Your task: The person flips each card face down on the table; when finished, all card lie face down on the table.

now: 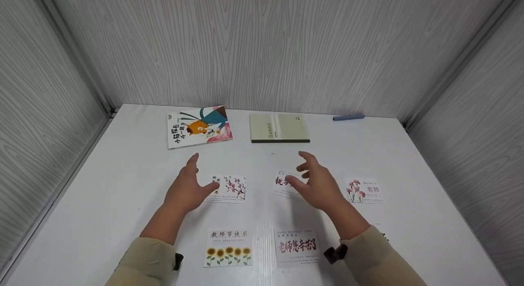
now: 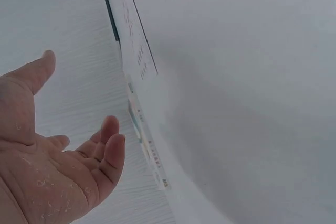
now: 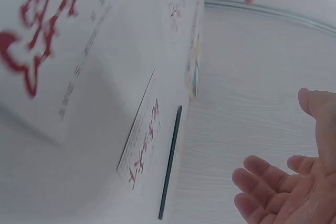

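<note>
Above the white table my left hand point(image 1: 189, 189) hovers, thumb spread from loosely bent fingers, with nothing held. The card with pink blossoms point(image 1: 235, 187) lies beneath its thumb. My right hand point(image 1: 319, 183) is likewise raised and holds nothing, partly covering a card with red lettering point(image 1: 282, 181). Closer to me lie a sunflower card point(image 1: 228, 248) and another red-lettered card point(image 1: 297, 247). A card with pink flowers point(image 1: 363, 189) is right of my right hand. In the wrist views, the left palm point(image 2: 58, 177) and right palm point(image 3: 294, 187) appear apart from the table.
At the back of the table point(image 1: 102, 171) lie a picture book with an orange animal point(image 1: 200, 128), a green notebook point(image 1: 280, 128) and a blue pen-like object point(image 1: 348, 117). My right sleeve mostly hides one more card. Grey wood-grain walls point(image 1: 262, 48) enclose the back and both sides.
</note>
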Tool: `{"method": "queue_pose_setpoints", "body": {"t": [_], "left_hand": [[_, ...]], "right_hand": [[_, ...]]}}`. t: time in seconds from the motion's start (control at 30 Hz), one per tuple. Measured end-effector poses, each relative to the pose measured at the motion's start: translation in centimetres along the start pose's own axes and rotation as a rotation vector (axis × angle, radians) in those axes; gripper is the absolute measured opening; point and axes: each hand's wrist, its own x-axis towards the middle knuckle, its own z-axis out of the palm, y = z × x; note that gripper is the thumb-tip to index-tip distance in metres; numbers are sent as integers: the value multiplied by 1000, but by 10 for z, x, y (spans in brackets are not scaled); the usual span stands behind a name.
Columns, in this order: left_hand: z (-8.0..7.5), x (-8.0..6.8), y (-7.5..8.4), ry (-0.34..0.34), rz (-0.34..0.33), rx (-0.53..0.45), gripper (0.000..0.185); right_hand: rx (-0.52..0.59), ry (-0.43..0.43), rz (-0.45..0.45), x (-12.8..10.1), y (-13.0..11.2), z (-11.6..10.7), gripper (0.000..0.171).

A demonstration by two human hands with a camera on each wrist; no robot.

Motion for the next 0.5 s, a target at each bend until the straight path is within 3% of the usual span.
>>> {"method": "queue_pose_setpoints", "body": {"t": [0.13,0.33,0.5], "left_hand": [[2,10,-6,-66,-59,-65,111],[13,18,-14,-157,-80,-121,115],[13,23,-16,-201,-64,-112,116]], "right_hand": [[119,-109,46,15,-14,25,83],[159,-271,93,32,-28,67,89],[188,-309,133,42,-31,88,95]]}}
